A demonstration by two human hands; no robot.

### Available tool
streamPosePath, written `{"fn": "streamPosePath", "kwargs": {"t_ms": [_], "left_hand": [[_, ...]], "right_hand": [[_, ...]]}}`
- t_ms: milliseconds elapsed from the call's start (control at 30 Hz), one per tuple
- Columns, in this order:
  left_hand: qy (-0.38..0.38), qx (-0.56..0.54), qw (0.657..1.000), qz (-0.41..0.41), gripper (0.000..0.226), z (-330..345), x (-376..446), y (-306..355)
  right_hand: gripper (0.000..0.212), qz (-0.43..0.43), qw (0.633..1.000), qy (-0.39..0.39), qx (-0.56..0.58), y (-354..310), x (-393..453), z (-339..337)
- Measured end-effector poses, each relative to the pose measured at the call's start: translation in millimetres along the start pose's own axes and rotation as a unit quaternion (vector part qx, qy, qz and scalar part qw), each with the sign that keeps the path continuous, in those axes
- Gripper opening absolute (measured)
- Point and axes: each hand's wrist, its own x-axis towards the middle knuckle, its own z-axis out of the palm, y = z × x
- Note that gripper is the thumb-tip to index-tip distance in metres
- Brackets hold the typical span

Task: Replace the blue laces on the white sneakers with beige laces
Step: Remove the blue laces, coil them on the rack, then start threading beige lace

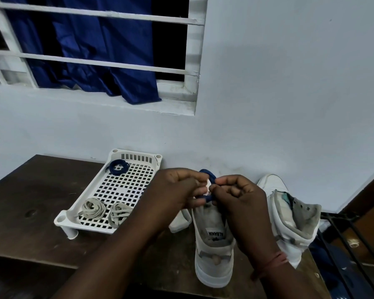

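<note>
You're about halfway on removal: one blue lace (117, 167) trayed, both hands (175, 189) (239, 193) pinching the second (209, 186), beige laces (105, 211) untouched.

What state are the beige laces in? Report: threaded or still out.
Out. Both beige laces lie bundled in the white tray, unthreaded.

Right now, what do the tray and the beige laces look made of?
Tray: looks like moulded white plastic, going by its square-hole grid and cracked rim. Beige laces: apparently flat woven fabric, matte, lying in limp coils.
</note>
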Motion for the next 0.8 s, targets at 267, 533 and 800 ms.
{"fn": "streamPosePath", "kwargs": {"t_ms": [267,533,800], "left_hand": [[0.125,0.012,0.992,-0.003,0.025,-41,24,-6],[0.184,-0.082,0.973,-0.109,0.013,-95,69,-28],[0.278,-0.185,0.93,-0.154,0.014,-119,110,-46]], "right_hand": [[0.006,0.028,1.0,0.002,0.006,-13,7,32],[0.012,0.126,0.991,-0.028,-0.031,11,57,139],[0.009,0.154,0.98,-0.016,-0.122,79,115,203]]}}
